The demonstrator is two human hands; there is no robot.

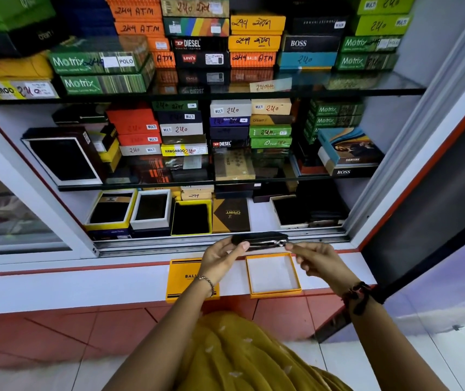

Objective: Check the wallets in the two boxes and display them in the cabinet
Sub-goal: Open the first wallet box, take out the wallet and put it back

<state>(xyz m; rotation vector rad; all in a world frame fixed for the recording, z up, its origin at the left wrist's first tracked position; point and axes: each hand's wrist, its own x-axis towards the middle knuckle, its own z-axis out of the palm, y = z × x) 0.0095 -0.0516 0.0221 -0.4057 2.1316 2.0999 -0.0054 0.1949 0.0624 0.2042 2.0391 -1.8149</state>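
We had the black wallet (259, 240) up between both hands, level and just in front of the cabinet's bottom sill (220, 244). Our left hand (220, 259) closed its grip on the wallet's left end, thumb on top, fingers beneath. Our right hand (314, 259) pinched what looked like the zip pull at the right end, fingertips closed tight on it.

Directly below that right-hand grip sat the open orange box (275, 292), empty, on the white worktop (84, 286); its lid (179, 280) lay under our left wrist.

To check it well, we judged the left grip had to stay firm while the right drew the zip smoothly along the edge, keeping the wallet flat. Beyond the grip, the bottom shelf (259, 213) showed a bare patch for display.
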